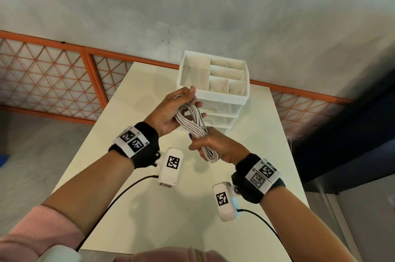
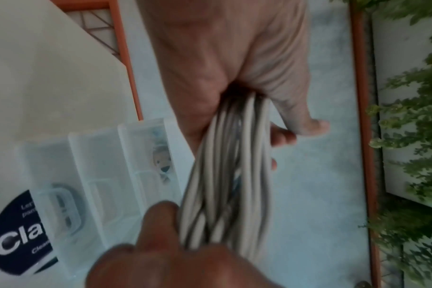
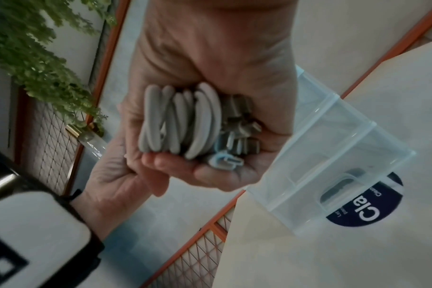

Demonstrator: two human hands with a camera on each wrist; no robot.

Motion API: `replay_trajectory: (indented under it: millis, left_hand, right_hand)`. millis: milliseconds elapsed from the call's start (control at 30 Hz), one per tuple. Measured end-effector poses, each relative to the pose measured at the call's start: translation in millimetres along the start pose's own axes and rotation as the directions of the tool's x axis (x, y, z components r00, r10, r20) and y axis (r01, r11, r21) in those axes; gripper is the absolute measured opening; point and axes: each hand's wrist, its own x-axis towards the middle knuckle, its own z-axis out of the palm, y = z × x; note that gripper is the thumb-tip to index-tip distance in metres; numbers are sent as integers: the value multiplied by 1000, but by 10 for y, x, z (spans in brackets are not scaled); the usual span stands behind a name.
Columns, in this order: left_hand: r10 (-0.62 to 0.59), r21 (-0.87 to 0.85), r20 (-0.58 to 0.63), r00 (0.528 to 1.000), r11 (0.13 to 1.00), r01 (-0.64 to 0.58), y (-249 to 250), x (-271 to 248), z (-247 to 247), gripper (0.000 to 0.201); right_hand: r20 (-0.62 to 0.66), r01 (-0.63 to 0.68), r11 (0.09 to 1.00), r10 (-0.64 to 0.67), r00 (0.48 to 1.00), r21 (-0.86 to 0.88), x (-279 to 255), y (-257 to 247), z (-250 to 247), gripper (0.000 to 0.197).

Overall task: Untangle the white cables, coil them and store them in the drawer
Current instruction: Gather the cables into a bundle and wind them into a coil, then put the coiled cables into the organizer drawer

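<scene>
A bundle of white cables [image 1: 195, 128], folded into long loops, hangs in the air between my two hands above the table. My left hand [image 1: 171, 112] grips the upper end of the loops, thumb on top. My right hand [image 1: 215, 145] is curled round the lower end. In the right wrist view, the looped ends [image 3: 180, 120] and several plugs [image 3: 239, 126] sit in my right fist [image 3: 210, 58]. In the left wrist view, the strands [image 2: 229, 175] run down from my left palm [image 2: 222, 58]. The drawer unit [image 1: 215, 110] stands just behind my hands.
A white divided tray [image 1: 213, 93] tops the clear drawers [image 3: 328, 155], which stand on a cream table [image 1: 149, 197]. A round dark sticker [image 3: 373, 210] lies on the table beside the unit. An orange mesh railing [image 1: 53, 82] runs behind the table. The floor drops off on both sides.
</scene>
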Motion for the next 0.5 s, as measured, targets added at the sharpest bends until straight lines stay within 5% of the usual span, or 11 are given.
replay_trajectory:
  millis: [233,500]
  left_hand:
    - [40,-37,-364,931,998,-58,-201,38,80,53]
    - [38,-39,-317,948,998,-53,-211,78,43,56]
  right_hand:
    - [81,3,991,8,997,-133,-14,66,25,27]
    - [27,105,928,-102,994,-358,-23,54,20,20]
